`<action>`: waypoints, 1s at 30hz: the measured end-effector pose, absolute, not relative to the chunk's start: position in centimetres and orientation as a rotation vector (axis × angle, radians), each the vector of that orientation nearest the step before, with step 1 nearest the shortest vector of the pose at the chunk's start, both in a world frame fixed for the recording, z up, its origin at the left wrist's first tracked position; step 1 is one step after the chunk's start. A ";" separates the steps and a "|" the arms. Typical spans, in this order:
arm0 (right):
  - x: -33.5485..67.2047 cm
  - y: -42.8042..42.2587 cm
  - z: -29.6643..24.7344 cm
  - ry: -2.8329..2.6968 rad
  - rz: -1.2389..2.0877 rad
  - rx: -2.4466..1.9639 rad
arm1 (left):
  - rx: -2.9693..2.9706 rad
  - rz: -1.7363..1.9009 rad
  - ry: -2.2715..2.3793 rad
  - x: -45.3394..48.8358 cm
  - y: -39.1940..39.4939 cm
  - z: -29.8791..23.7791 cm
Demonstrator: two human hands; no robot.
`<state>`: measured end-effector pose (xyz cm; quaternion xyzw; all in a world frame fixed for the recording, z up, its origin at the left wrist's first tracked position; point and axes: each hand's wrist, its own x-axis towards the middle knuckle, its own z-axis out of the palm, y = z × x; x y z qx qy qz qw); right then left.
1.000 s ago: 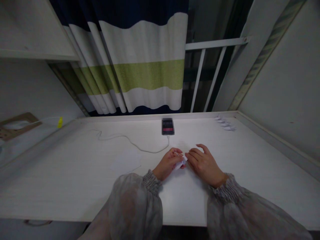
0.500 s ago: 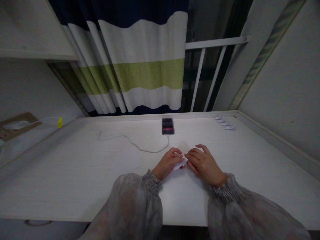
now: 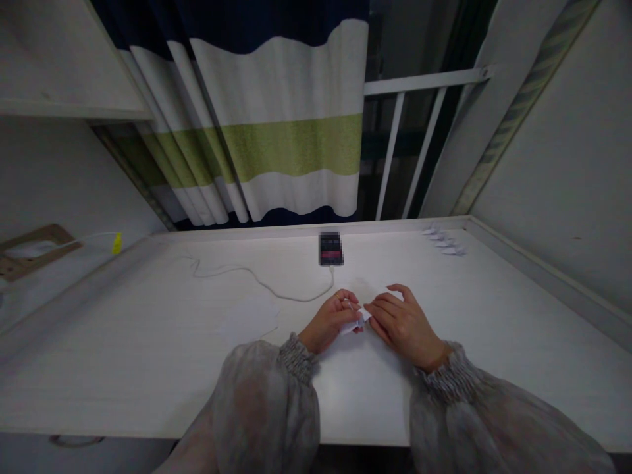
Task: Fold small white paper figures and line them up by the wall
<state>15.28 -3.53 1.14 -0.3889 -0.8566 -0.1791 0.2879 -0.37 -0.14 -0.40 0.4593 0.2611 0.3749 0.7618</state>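
Just above the white desk (image 3: 365, 408), a small folded piece of white paper (image 3: 364, 316) is held between both hands. My left hand (image 3: 330, 321) pinches its left part with thumb and fingers, hiding some of it. At the paper's right tip, the thumb and index fingertip of my right hand (image 3: 405, 327) close together, while the little finger is raised. Loose white paper (image 3: 251, 316) lies flat to the left of my left hand. Several small folded paper pieces (image 3: 444, 241) sit in a row at the far right of the desk.
A pixelated phone (image 3: 330, 249) lies at the back, with a white charging cable (image 3: 281, 295) curving left from it. Behind the desk hangs a striped curtain (image 3: 291, 145) beside a white window railing (image 3: 424, 82). A yellow tag (image 3: 117, 243) hangs at the left wall.
Both hands stay almost in place around the folded paper. Slightly more of the paper shows between the fingertips now. The camera view has shifted a little.
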 end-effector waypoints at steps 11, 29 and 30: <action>15.4 -3.8 1.2 -2.217 -0.421 -1.045 | 1.019 0.779 0.557 -0.2 -0.3 -0.2; 15.8 -3.4 0.7 -2.173 -0.229 -1.100 | 1.004 0.807 0.575 -0.2 -0.4 -0.2; 15.7 -3.4 0.7 -2.167 -0.243 -1.105 | 1.003 0.806 0.576 -0.2 -0.4 -0.2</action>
